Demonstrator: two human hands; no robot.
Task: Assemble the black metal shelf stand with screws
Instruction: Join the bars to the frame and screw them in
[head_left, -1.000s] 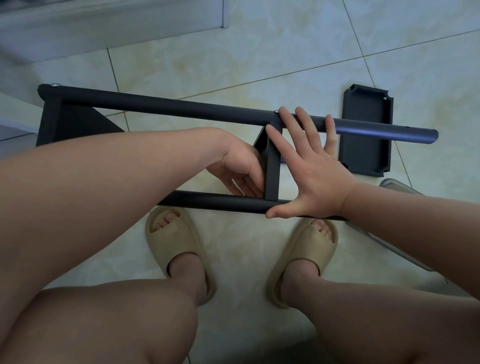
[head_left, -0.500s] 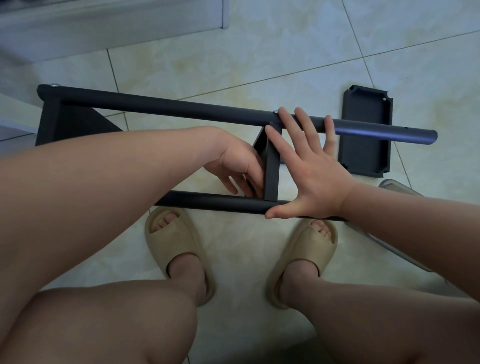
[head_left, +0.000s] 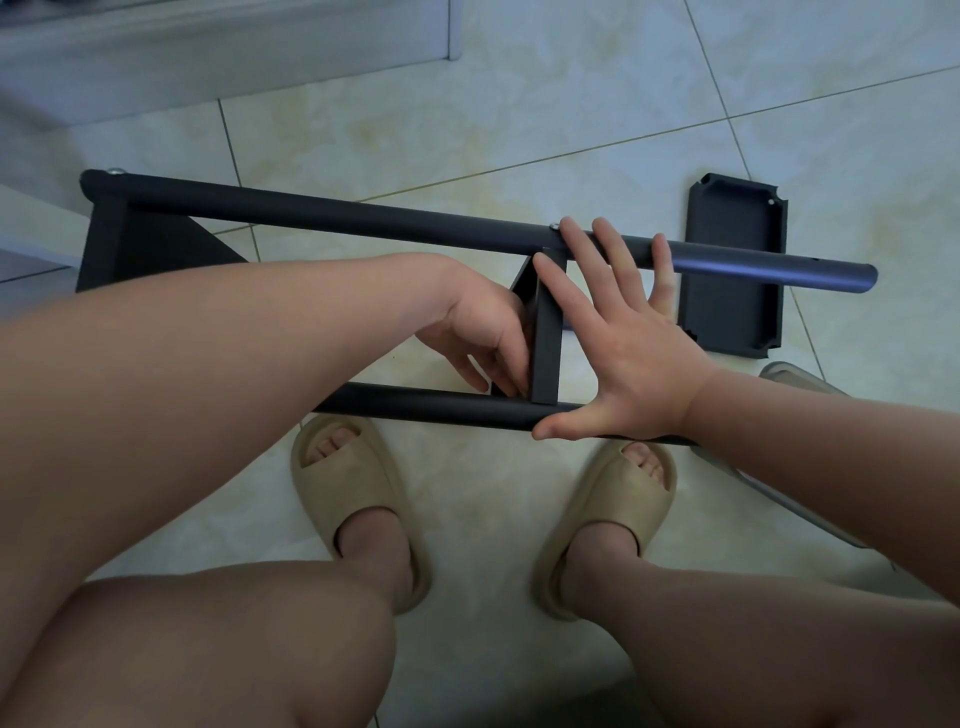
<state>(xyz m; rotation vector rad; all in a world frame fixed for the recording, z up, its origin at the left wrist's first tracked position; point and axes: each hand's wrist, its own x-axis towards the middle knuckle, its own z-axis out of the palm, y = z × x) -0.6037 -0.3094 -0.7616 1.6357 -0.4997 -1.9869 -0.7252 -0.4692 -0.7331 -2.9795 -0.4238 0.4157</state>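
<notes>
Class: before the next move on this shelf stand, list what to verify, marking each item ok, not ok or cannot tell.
1. Bracing: the right hand has fingers on the far tube and its thumb on the near tube: ok.
2. Far joint of the middle shelf has a screw in place: ok.
3. Its near joint, behind the left hand: cannot tell.
4. Whether the left hand holds a fastener or tool: cannot tell.
5. The spare tray lies on the floor at right: ok.
</notes>
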